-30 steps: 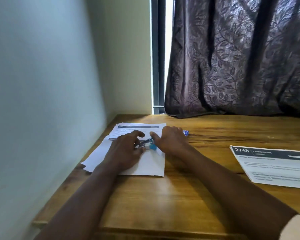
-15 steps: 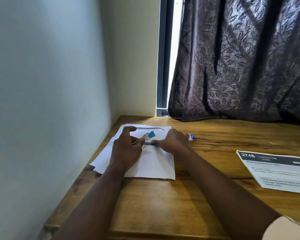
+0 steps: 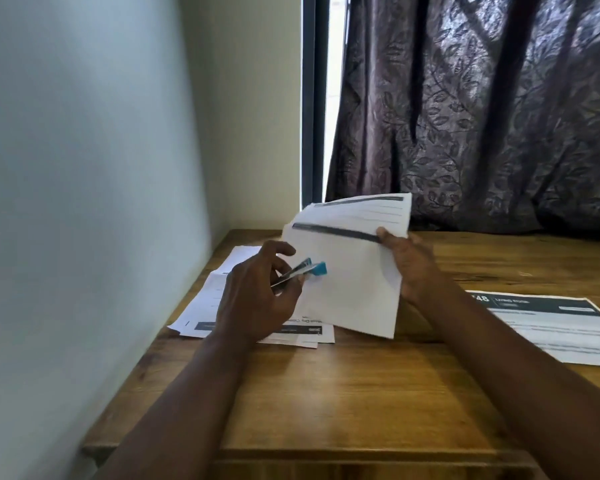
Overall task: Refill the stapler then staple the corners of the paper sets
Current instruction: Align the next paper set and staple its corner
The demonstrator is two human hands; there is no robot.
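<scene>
The stapler (image 3: 305, 271) is smeared by blur and its rear half is buried in the left hand (image 3: 257, 299). Whether its blue tip touches the paper set (image 3: 354, 292) behind it cannot be told. Of the right hand (image 3: 413, 268) only the thumb and back show; the fingers are hidden behind that set. The set and the left hand cover much of the stack (image 3: 219, 292) lying on the surface (image 3: 343, 393). The print on every page is too blurred to read. The right forearm (image 3: 499, 358) hides a corner of the printed sheet (image 3: 551, 327), which the picture's right edge cuts off.
</scene>
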